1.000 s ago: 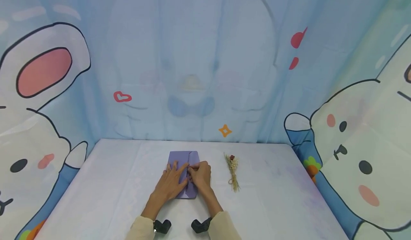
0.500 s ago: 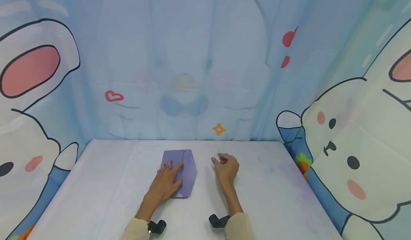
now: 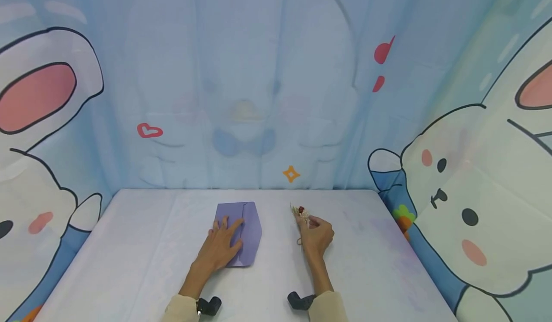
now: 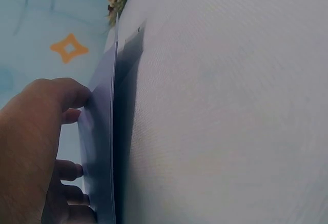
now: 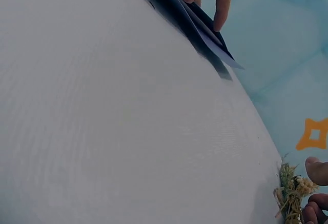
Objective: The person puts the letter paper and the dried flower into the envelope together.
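Note:
A purple paper envelope [image 3: 252,235] lies left of the table's middle, its pointed flap spread out to the right. My left hand [image 3: 220,245] rests on it with spread fingers; the left wrist view shows the fingertips against the purple paper [image 4: 102,116]. To the right, my right hand [image 3: 318,235] is at a small dried-flower bouquet [image 3: 301,212], thumb and fingers on either side of it. In the right wrist view a gap shows between thumb and fingers beside the bouquet [image 5: 292,193]. The hand hides most of its stems.
The table [image 3: 142,245] has a white cloth. Behind it hangs a blue curtain [image 3: 241,73] printed with cartoon rabbits. Black wrist cameras [image 3: 210,306] sit at both cuffs.
My right hand has left the envelope's flap and moved right to the bouquet. The flap has swung out from its folded position. My left hand stays on the envelope.

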`<state>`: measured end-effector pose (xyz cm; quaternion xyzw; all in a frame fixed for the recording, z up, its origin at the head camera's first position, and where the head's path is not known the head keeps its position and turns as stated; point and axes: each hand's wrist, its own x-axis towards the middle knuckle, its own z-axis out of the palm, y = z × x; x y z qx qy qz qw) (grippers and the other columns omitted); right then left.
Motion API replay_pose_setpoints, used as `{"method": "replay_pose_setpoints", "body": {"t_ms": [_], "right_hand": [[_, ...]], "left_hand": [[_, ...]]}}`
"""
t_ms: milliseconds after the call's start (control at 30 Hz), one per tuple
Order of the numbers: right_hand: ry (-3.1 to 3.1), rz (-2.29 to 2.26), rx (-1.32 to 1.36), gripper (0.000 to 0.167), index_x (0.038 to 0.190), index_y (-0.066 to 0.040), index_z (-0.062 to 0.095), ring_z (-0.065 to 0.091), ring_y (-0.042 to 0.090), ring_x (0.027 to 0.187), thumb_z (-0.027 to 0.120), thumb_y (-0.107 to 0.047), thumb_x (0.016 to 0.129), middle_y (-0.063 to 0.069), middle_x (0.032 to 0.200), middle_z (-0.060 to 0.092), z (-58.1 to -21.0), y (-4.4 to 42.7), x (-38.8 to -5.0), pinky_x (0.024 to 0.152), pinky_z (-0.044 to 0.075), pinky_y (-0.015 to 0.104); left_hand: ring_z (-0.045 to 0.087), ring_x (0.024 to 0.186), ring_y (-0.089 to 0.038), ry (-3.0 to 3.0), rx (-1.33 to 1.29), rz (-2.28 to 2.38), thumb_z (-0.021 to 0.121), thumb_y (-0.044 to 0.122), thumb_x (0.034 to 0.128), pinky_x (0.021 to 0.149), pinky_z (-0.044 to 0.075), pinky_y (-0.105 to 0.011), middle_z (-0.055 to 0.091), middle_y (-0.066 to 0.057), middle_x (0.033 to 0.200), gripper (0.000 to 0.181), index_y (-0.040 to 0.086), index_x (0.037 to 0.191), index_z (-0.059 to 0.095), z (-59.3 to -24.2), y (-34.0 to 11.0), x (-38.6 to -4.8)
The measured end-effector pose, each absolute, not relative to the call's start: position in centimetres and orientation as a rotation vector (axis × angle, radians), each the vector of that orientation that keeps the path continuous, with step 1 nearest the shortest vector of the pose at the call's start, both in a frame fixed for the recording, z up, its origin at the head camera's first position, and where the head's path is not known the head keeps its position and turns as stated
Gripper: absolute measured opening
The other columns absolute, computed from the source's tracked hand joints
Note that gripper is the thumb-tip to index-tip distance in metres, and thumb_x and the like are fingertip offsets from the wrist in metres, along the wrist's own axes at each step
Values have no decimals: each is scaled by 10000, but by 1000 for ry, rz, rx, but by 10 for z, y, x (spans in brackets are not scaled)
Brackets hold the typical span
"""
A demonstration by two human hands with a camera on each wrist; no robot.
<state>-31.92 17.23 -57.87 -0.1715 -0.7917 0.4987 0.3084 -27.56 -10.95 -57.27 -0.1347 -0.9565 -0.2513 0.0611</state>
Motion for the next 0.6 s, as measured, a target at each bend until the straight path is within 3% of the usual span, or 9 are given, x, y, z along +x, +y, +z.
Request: {"method": "replay_pose_setpoints", "body": {"t_ms": [200, 400, 600], "right_hand": [[-2144, 1282, -480, 301, 1038, 77, 829, 739, 333, 742, 932, -142, 859, 233, 841, 793, -588, 175, -321, 749, 555, 452], [-2171, 1263, -513, 244, 995, 50, 844, 733, 318, 723, 915, -153, 881, 208, 818, 797, -590, 177, -321, 735, 523, 385], [-2201, 1247, -528, 209, 962, 45, 847, 733, 330, 706, 893, -147, 894, 208, 808, 798, -591, 178, -323, 738, 532, 420]], "left_hand": [[372, 1509, -702, -2884, -415, -747, 622, 329, 1044, 1188, 385, -763, 439, -365, 1651, 572, 206, 1598, 559, -575, -110, -276], [381, 1502, -703, -2875, -422, -746, 615, 332, 1047, 1182, 388, -768, 446, -369, 1643, 567, 204, 1596, 560, -576, -110, -277], [379, 1505, -702, -2875, -417, -745, 599, 335, 1043, 1187, 384, -768, 447, -368, 1643, 566, 206, 1593, 564, -577, -110, -277]]}}
